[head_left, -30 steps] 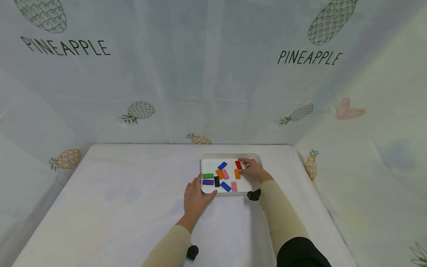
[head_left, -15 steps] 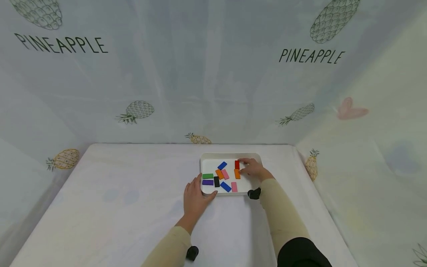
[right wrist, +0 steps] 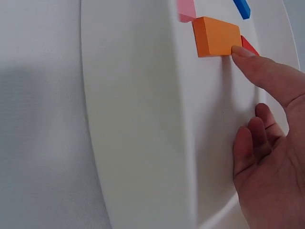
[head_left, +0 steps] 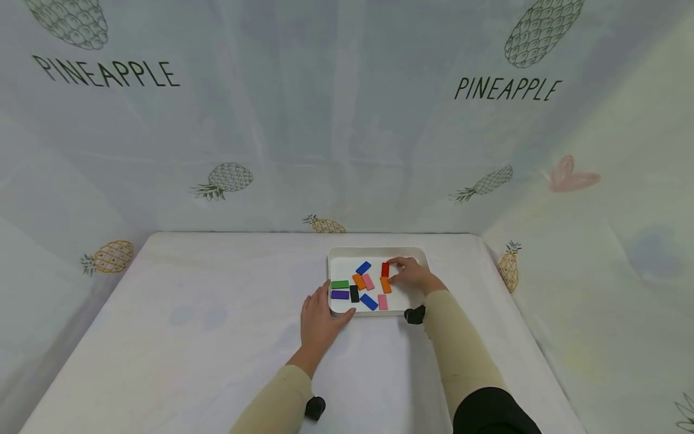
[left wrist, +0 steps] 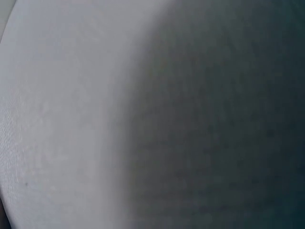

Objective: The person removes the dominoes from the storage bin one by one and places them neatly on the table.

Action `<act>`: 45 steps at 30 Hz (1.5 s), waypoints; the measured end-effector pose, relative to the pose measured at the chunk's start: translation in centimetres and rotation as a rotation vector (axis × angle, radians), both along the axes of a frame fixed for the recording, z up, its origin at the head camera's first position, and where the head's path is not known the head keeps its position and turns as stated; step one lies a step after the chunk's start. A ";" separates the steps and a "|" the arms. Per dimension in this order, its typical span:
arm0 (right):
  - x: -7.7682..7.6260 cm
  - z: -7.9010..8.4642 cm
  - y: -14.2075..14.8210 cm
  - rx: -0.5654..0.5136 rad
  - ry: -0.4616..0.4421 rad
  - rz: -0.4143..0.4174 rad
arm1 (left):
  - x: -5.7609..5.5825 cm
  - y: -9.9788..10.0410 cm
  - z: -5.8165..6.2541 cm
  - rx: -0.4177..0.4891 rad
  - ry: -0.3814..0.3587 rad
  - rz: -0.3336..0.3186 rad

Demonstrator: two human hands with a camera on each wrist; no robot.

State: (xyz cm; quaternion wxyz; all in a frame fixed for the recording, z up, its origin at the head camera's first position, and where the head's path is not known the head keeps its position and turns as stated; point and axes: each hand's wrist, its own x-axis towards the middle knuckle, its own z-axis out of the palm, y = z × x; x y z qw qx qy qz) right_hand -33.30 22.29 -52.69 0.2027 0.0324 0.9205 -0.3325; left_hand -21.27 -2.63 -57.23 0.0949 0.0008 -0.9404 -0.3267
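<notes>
A shallow white tray [head_left: 375, 250] holds several coloured rectangular blocks. My left hand [head_left: 318, 322] rests against its near left corner, fingers along the side and thumb at the front rim. Inside the tray, my right hand [head_left: 412, 276] touches an orange block [head_left: 385, 285] and a red block [head_left: 385, 269], which lie end to end. In the right wrist view, the thumb [right wrist: 267, 76] presses the edge of the orange block [right wrist: 221, 37]; the red block [right wrist: 249, 46] is mostly hidden behind, and other fingers curl loosely. The left wrist view shows only pale cloth and a dark blur.
Left in the tray lie green [head_left: 340, 284], purple [head_left: 340, 295] and black [head_left: 355, 294] blocks. Blue [head_left: 368, 302], pink [head_left: 382, 302] and another orange block [head_left: 359, 281] lie around the middle. A white cloth covers the table [head_left: 217, 301], with a pineapple-print curtain [head_left: 347, 120] behind.
The red block has turned from slanted to nearly straight, in line with the orange one. Both have shifted slightly towards me, and the orange block tilts a little. My left hand stays put.
</notes>
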 end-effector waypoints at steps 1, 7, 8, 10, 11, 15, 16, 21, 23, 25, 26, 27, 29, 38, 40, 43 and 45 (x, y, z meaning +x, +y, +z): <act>-0.1 -0.1 0.1 -0.001 -0.003 0.002 | 0.0 0.0 0.0 0.000 -0.007 -0.004; -0.3 -0.5 0.2 -0.022 -0.018 0.008 | -0.3 -0.2 -0.3 0.023 -0.017 -0.061; -0.2 -0.4 0.2 -0.028 -0.014 0.014 | -0.4 -0.3 -0.4 0.026 -0.020 -0.073; -0.1 -0.4 0.1 -0.034 -0.005 0.025 | -0.8 -0.6 -0.7 0.024 -0.024 -0.100; 0.0 -0.3 0.1 -0.036 0.000 0.030 | -1.0 -0.8 -1.0 0.011 -0.027 -0.112; 0.2 -0.3 0.1 -0.032 0.010 0.024 | -1.9 -2.0 -1.2 -0.030 -0.028 -0.182; 0.3 -0.3 0.1 -0.031 0.012 0.024 | -2.1 -2.4 -1.2 -0.051 -0.029 -0.199; 0.4 -0.4 -0.1 -0.037 0.033 0.064 | -2.4 -4.0 -0.7 -0.152 -0.057 -0.274; 0.5 -0.3 -0.3 -0.049 0.034 0.075 | -2.1 -4.2 -0.6 -0.183 -0.064 -0.278; 0.6 -0.1 -0.4 -0.057 0.025 0.067 | -1.9 -4.3 -0.4 -0.195 -0.056 -0.271; 0.7 0.0 -0.5 -0.058 0.019 0.057 | -1.8 -4.3 -0.3 -0.195 -0.053 -0.265; 0.7 0.0 -0.5 -0.058 0.014 0.044 | -1.7 -4.3 -0.2 -0.188 -0.055 -0.259; 0.6 0.1 -0.6 -0.053 0.002 0.015 | -1.7 -4.3 0.1 -0.165 -0.049 -0.251; 0.3 -0.1 -0.7 -0.024 0.004 -0.023 | -2.1 -4.3 0.7 -0.103 -0.074 -0.245; 0.4 -0.1 -0.8 -0.020 0.002 -0.029 | -2.2 -4.3 0.5 -0.103 -0.086 -0.240; 0.4 -0.4 -0.9 -0.011 0.006 -0.039 | -2.2 -4.3 0.3 -0.095 -0.091 -0.228; 0.3 -0.7 -0.9 0.002 0.021 -0.045 | -2.2 -4.3 0.2 -0.086 -0.083 -0.219</act>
